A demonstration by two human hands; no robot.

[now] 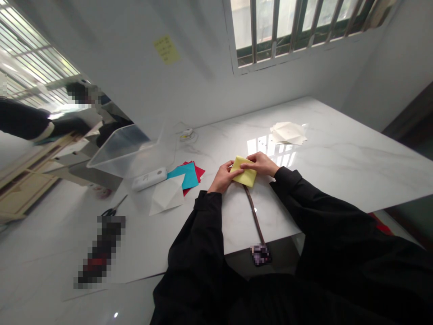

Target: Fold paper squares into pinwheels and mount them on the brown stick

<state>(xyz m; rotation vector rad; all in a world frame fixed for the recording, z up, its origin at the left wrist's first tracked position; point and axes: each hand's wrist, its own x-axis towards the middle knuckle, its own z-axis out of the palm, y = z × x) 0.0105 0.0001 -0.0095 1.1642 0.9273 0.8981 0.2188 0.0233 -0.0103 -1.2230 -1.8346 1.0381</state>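
Observation:
A folded yellow paper (246,176) lies on the white marble table (338,158) in front of me. My left hand (223,177) pinches its left edge with closed fingers. From the right, my right hand (261,163) lies over the paper's top edge, fingers pressed down on it. Both arms are in black sleeves. A dark strap (254,212) runs from under the paper toward the table's front edge.
Left of my hands lie blue paper (184,175), red paper (199,171) and a white folded sheet (167,194). A white device (149,178), a clear plastic bin (125,151) and scissors (113,208) sit further left. Folded white paper (288,132) lies behind. A person sits far left.

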